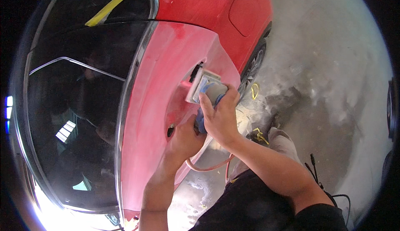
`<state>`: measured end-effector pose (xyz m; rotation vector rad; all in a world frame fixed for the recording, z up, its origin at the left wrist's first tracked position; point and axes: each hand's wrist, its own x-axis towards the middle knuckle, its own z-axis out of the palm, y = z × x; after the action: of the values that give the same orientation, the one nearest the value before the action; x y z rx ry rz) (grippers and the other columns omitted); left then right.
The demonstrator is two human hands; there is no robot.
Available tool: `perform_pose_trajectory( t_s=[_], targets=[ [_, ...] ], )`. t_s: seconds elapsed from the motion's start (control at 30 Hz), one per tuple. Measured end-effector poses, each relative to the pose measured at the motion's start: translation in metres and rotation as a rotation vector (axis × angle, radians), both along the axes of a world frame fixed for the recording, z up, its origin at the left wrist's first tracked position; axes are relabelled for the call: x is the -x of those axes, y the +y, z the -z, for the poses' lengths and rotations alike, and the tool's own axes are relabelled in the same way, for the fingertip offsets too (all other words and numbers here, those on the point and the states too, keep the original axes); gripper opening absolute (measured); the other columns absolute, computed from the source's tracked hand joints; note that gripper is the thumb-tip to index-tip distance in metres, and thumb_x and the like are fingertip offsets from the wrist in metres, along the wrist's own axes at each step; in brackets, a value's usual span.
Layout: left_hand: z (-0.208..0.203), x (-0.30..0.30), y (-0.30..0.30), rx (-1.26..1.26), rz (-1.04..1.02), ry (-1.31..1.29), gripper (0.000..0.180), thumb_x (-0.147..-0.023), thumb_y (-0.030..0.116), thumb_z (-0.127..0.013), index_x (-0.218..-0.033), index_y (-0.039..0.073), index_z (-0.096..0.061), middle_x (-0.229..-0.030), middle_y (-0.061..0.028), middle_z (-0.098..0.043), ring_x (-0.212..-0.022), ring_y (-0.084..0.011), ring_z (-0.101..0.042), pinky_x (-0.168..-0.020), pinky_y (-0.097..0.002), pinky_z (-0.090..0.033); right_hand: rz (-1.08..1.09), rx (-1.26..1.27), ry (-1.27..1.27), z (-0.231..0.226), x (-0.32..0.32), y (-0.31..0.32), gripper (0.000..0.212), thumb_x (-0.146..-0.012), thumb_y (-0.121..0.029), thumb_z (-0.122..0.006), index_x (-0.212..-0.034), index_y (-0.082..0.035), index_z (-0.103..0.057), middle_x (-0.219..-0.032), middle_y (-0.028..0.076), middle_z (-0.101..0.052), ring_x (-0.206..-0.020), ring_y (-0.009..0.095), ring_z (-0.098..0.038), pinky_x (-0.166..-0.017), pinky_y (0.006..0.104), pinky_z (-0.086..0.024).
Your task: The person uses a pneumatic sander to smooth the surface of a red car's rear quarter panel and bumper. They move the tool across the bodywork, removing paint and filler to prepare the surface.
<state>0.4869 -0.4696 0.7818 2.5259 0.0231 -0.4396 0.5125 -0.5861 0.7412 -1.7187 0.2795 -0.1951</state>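
Both of my hands are on a power sander [215, 91] with a grey-and-blue body and a squarish pad. My left hand [185, 137] is wrapped round its blue rear end, and my right hand [221, 116] grips over its top. The pad is at a red car door [152, 81], beside the door handle recess. The door's surface is dull, pinkish and streaked. A black opening [194, 73] shows by the pad, and a smaller dark hole [170, 130] lies near my left wrist. The pad's contact face is hidden.
A reddish hose [204, 169] loops below my hands. Glossy red bodywork [204, 1] with a fuel flap and a rear wheel [254, 64] lie beyond the door. Dark windows [79, 118] are at left, one with yellow tape [114, 3]. Yellow scraps [260, 136] lie on the stained floor; black cables [314, 170] hang at right.
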Motion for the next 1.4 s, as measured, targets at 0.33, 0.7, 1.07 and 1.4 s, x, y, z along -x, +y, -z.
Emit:
perform_pose_trajectory(
  t_s=[0.33, 0.7, 1.07, 1.4],
  targets=[
    [-0.006, -0.003, 0.004, 0.014, 0.011, 0.067, 0.023, -0.081, 0.015, -0.066, -0.097, 0.000, -0.058, -0.086, -0.0264, -0.066, -0.086, -0.0443, -0.066, -0.072, -0.0471, -0.050, -0.007, -0.091, 0.102, -0.006, 0.004, 0.001, 0.067, -0.093, -0.031, -0.065, -0.128, 0.013, -0.028, -0.123, 0.034, -0.034, -0.113, 0.046, -0.042, -0.102, 0.0447, -0.036],
    [0.004, -0.013, 0.000, 0.056, 0.031, 0.057, 0.025, -0.079, 0.014, -0.067, -0.096, -0.002, -0.059, -0.080, -0.0242, -0.065, -0.073, -0.0375, -0.065, -0.068, -0.0437, -0.049, 0.012, -0.036, 0.048, -0.005, -0.007, -0.006, 0.071, -0.092, -0.032, -0.066, -0.128, 0.015, -0.026, -0.121, 0.037, -0.034, -0.110, 0.048, -0.043, -0.097, 0.0472, -0.039],
    [-0.003, 0.032, -0.004, -0.172, -0.046, 0.042, 0.032, -0.082, 0.011, -0.066, -0.111, 0.000, -0.060, -0.089, -0.0231, -0.068, -0.091, -0.0386, -0.068, -0.075, -0.0423, -0.052, -0.089, -0.177, 0.072, -0.005, 0.021, -0.008, 0.062, -0.087, -0.025, -0.070, -0.126, 0.008, -0.035, -0.115, 0.029, -0.043, -0.107, 0.039, -0.049, -0.094, 0.0441, -0.042],
    [-0.066, 0.026, 0.012, -0.415, -0.134, -0.043, 0.023, -0.082, 0.011, -0.069, -0.096, -0.001, -0.055, -0.081, -0.0245, -0.068, -0.085, -0.0433, -0.068, -0.068, -0.0412, -0.054, -0.056, -0.627, 0.033, -0.043, 0.013, 0.031, 0.066, -0.084, -0.019, -0.070, -0.132, 0.004, -0.030, -0.120, 0.027, -0.039, -0.111, 0.040, -0.048, -0.096, 0.0455, -0.040]
  ],
)
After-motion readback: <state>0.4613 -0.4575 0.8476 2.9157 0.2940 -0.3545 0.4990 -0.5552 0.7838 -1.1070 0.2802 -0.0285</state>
